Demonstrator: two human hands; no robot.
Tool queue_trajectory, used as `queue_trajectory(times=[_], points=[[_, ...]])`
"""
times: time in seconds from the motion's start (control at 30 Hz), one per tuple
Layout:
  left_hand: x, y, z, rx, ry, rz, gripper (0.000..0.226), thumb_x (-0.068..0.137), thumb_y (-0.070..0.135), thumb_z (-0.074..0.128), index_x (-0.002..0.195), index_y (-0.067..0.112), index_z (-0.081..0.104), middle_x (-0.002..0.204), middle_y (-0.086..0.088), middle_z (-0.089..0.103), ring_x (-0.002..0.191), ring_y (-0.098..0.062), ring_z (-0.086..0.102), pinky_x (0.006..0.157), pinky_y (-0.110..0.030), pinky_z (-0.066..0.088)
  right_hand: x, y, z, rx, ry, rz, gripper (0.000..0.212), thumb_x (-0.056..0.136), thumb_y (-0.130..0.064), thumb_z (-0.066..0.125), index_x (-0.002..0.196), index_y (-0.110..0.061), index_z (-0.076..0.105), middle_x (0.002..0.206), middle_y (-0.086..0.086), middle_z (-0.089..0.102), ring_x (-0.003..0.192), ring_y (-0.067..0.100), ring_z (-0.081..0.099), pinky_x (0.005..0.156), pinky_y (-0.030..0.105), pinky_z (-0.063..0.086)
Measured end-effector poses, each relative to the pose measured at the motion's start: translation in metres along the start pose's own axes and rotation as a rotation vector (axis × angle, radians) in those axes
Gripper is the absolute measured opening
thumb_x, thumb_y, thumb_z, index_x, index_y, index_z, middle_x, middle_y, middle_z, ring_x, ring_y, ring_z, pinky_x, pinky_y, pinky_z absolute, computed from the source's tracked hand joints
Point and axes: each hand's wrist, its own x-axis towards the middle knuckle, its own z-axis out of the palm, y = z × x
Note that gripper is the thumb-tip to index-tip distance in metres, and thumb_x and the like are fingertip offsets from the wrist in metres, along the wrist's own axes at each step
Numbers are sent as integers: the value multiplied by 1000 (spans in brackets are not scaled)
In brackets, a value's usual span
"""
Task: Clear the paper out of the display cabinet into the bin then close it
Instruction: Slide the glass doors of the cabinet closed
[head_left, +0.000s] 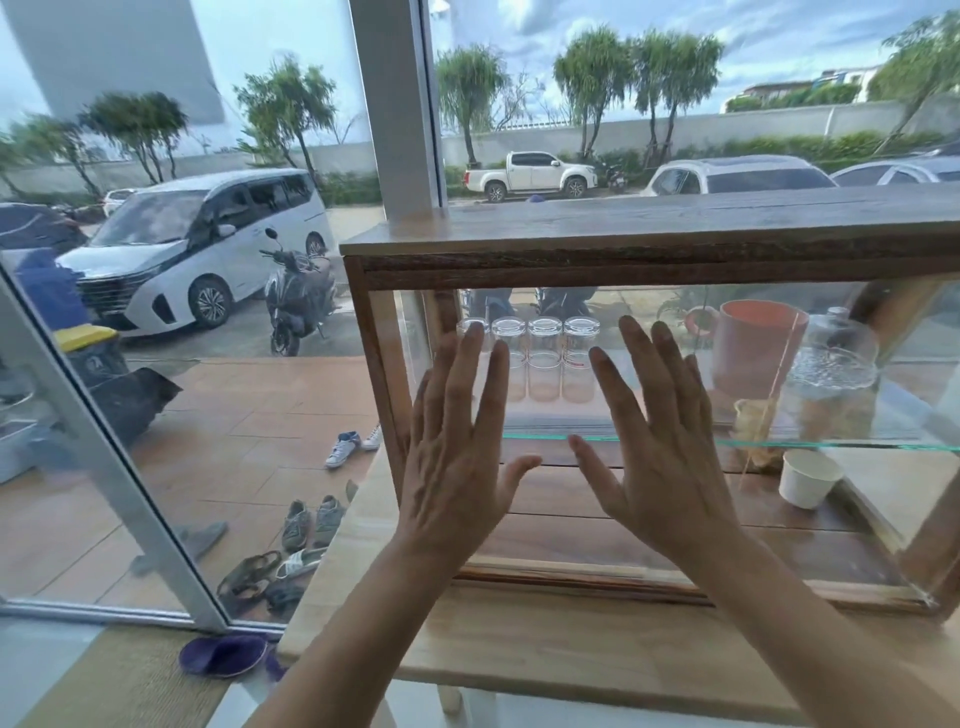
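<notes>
Both palms lie flat, fingers spread, holding nothing: left hand at seven o'clock, right hand beside it, against the glass front of the wood-framed display cabinet standing on the pale counter.
</notes>
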Motion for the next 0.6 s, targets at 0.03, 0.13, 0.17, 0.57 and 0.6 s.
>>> queue_trajectory(times=[0.03, 0.13, 0.17, 0.57, 0.6], points=[[1, 0, 3, 35, -53, 12, 121, 71, 53, 80, 156, 7, 9, 166, -18, 6, 155, -37, 7, 125, -48, 13, 1, 0, 1, -18, -26, 10, 76, 92, -40, 59, 153, -10, 26, 164, 17, 14, 154, 34, 6, 123, 53, 13], [2, 1, 8, 100, -149, 22, 133, 66, 63, 78, 158, 11, -3, 167, -15, -8, 155, -36, -2, 126, -50, 6, 2, -1, 1, -67, -84, 22, 89, 86, -46, 64, 155, -9, 20, 165, 18, 9, 154, 34, 1, 124, 52, 10], [3, 2, 9, 119, -163, 24, 134, 65, 66, 76, 157, 12, -5, 166, -14, -11, 155, -37, -3, 125, -50, 3, 2, -1, 1, -85, -108, 23, 96, 83, -49, 66, 155, -9, 17, 165, 17, 6, 154, 34, -1, 124, 52, 9], [3, -13, 11, 173, -178, 11, 142, 59, 68, 76, 156, 12, -11, 165, -12, -12, 155, -34, -4, 125, -46, -2, 7, -16, 10, -187, -159, 39, 119, 67, -56, 77, 155, -7, 15, 164, 21, 3, 152, 40, 0, 123, 55, 13], [2, -15, 10, 168, -177, 8, 141, 60, 67, 77, 156, 12, -11, 165, -12, -11, 155, -33, -6, 125, -45, -3, 8, -19, 12, -193, -160, 33, 118, 67, -57, 76, 155, -7, 15, 164, 21, 4, 152, 40, 0, 123, 55, 12]])
